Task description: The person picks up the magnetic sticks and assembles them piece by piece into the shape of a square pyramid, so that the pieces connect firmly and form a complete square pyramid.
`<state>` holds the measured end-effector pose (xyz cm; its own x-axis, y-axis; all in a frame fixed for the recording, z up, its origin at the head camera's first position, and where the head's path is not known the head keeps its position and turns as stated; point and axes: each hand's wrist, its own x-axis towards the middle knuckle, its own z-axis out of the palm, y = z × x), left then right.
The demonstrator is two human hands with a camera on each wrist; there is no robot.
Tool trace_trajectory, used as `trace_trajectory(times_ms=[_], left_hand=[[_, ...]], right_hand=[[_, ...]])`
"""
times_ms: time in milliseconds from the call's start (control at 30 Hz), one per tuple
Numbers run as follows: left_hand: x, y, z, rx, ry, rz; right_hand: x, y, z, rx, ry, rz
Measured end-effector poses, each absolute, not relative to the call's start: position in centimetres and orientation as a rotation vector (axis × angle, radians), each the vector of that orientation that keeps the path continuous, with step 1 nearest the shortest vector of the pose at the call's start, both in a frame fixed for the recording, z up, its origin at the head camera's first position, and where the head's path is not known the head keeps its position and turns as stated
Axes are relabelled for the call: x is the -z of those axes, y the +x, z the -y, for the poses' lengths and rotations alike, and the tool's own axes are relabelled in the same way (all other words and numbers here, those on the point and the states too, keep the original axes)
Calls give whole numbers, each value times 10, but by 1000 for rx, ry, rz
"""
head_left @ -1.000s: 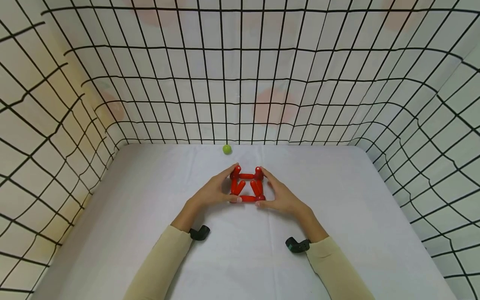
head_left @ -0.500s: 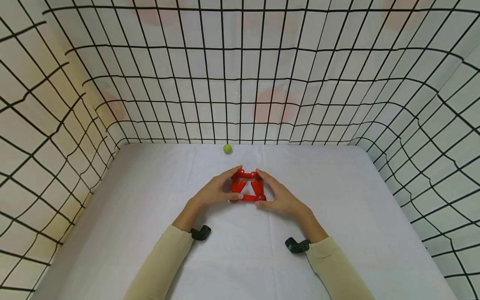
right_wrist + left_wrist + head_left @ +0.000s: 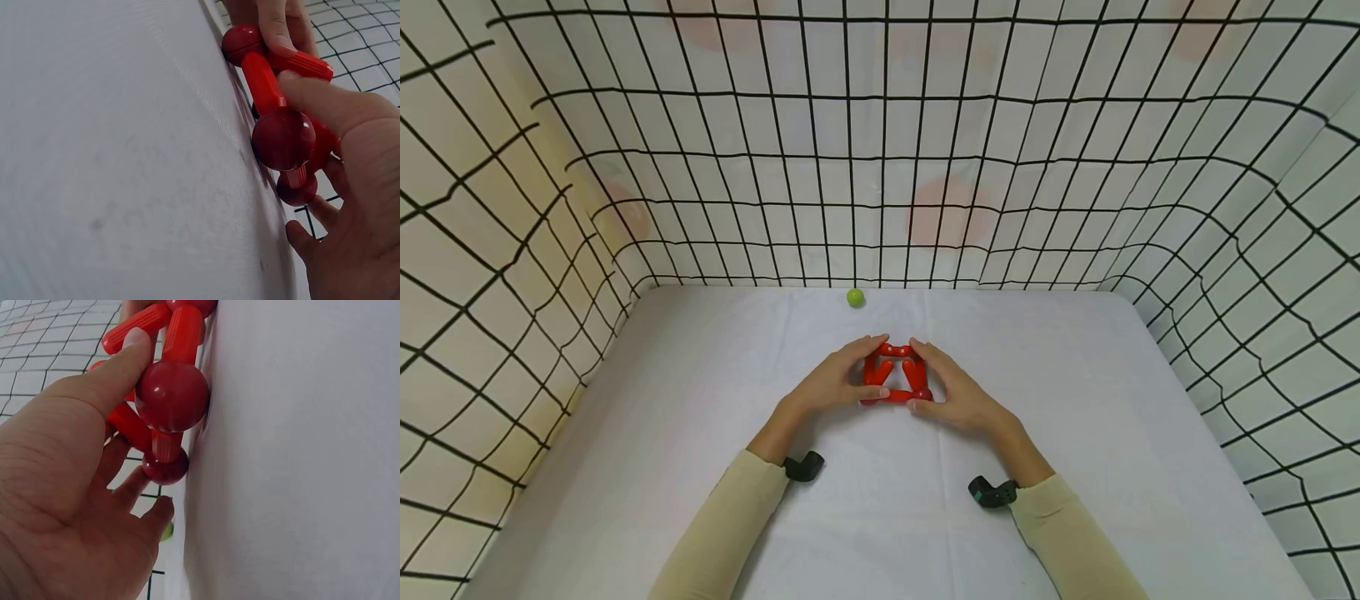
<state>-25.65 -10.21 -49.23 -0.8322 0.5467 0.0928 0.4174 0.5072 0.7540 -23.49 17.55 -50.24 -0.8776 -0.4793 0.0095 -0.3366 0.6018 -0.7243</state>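
Note:
A red frame of rods and dark red balls (image 3: pixel 897 396), like a construction toy, lies on the white cloth between my hands. My left hand (image 3: pixel 833 377) grips its left side, thumb over the near corner and fingers around the far one. On the right side, my right hand (image 3: pixel 964 395) holds it the same way. Two short rods, such as the left rod (image 3: pixel 884 372), slant up from the near corners and lean inward. In the left wrist view a glossy ball (image 3: pixel 172 395) sits beside the thumb. Another corner ball (image 3: pixel 284 139) shows below the right thumb.
A small green ball (image 3: pixel 855 297) lies near the table's back edge, beyond the frame. Black wire mesh (image 3: pixel 883 158) stands along the back and both sides of the cloth-covered table (image 3: pixel 880 525). A dark wrist device (image 3: pixel 805 467) sits at the left cuff.
The far rods, which leaned outward at the back corners, have tipped inward towards each other. My far fingertips have moved inward with them. The thumbs have barely moved.

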Motion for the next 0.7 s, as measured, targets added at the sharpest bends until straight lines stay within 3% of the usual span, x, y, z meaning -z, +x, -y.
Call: trace_trajectory(times_ms=[400,700], left_hand=[[491,-260,108,-1222,767,-2571],[489,-289,123,-1293,599,-2544]], right_hand=[[508,-243,-175,1255,-625,-2631],[509,-246,-182,1227,-578,-2573]])
